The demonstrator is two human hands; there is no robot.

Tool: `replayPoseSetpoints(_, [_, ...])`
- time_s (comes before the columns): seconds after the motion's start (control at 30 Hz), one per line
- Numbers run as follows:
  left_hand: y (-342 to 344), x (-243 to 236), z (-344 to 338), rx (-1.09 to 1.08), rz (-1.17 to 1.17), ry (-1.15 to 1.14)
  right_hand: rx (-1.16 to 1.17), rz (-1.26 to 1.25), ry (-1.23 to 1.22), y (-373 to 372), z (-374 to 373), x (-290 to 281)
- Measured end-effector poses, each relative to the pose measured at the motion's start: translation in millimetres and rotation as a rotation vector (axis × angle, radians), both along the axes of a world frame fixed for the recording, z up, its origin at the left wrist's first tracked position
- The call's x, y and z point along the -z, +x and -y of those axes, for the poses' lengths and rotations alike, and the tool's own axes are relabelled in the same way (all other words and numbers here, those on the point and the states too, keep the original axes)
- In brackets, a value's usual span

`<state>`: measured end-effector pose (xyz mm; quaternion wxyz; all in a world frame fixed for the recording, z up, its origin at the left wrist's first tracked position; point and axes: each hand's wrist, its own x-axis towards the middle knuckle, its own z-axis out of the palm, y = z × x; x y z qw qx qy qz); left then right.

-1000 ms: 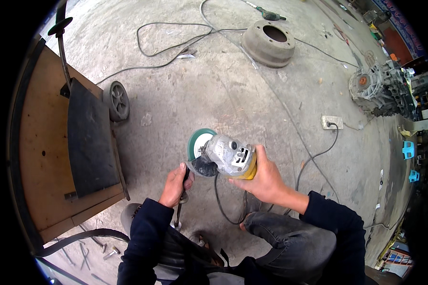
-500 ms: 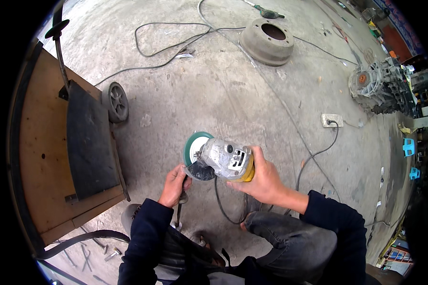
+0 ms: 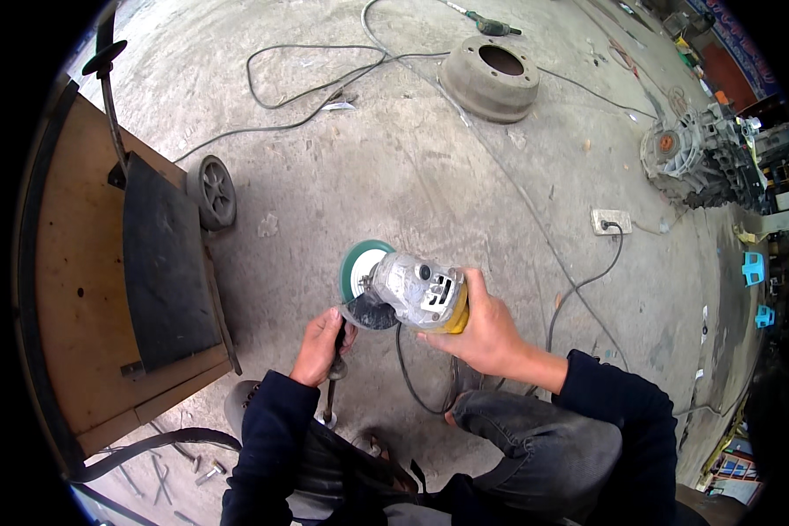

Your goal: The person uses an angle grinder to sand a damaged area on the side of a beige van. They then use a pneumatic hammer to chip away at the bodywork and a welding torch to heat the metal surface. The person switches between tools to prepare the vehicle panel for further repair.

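My right hand is wrapped round the yellow body of an angle grinder, which has a scuffed grey head and a dark guard. Its green-rimmed disc with a white centre points to the left. My left hand is closed on a dark metal rod that slants down between my legs and has a thicker part just below the fingers. The rod's upper end is hidden by the hand and guard, so I cannot tell whether it touches the disc.
At my left stands a brown wooden cabinet with a wheel. A brake drum and a green power tool lie on the concrete floor ahead. Cables run across it to a socket block. An engine-like assembly sits at the right.
The view has shifted very slightly. Both hands, the grinder and the rod keep nearly the same positions.
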<state>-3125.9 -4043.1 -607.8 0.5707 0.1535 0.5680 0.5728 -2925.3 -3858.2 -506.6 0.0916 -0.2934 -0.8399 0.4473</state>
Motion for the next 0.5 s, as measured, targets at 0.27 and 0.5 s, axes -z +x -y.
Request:
replayPoseSetpoints(0.27, [-1.7, 4.3, 2.8, 0.028, 0.063, 0.051, 0.01, -0.001, -0.005, -3.7, 0.8, -4.9])
replayPoseSetpoints(0.5, [-0.9, 6.1, -3.3, -0.015, 0.074, -0.003, -0.025, 0.033, -0.015, 0.4, 2.0, -5.7])
